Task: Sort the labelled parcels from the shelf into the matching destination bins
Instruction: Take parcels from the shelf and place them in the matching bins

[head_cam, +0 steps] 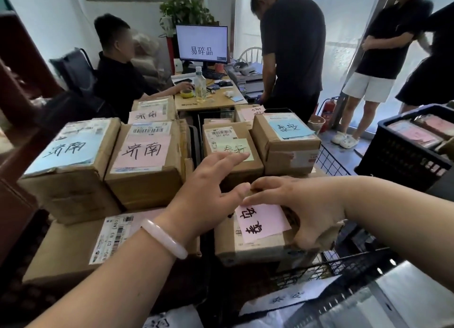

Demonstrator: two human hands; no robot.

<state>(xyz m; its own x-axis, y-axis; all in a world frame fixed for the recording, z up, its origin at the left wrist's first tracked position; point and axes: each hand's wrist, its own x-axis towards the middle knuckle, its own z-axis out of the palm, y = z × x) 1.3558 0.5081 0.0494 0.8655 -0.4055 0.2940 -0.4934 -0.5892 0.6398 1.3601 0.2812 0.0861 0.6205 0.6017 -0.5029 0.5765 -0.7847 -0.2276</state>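
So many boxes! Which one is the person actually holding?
The nearest box with the pink note: the right hand grips its right side. No other box is gripped.

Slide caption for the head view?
Right hand grips the pink-labelled parcel; open left hand hovers close by.

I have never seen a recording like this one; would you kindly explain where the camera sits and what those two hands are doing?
There is no machine here. One camera is worn on a person's head and looks forward and down, so the two bare arms reaching in belong to the wearer. The left hand, with a pale bracelet on its wrist, is open above the boxes and holds nothing. The right hand grips the nearest parcel, a cardboard box with a pink handwritten label. Behind it stand more labelled parcels, such as a blue-labelled box and a pink-labelled box. A black crate sits at the right.
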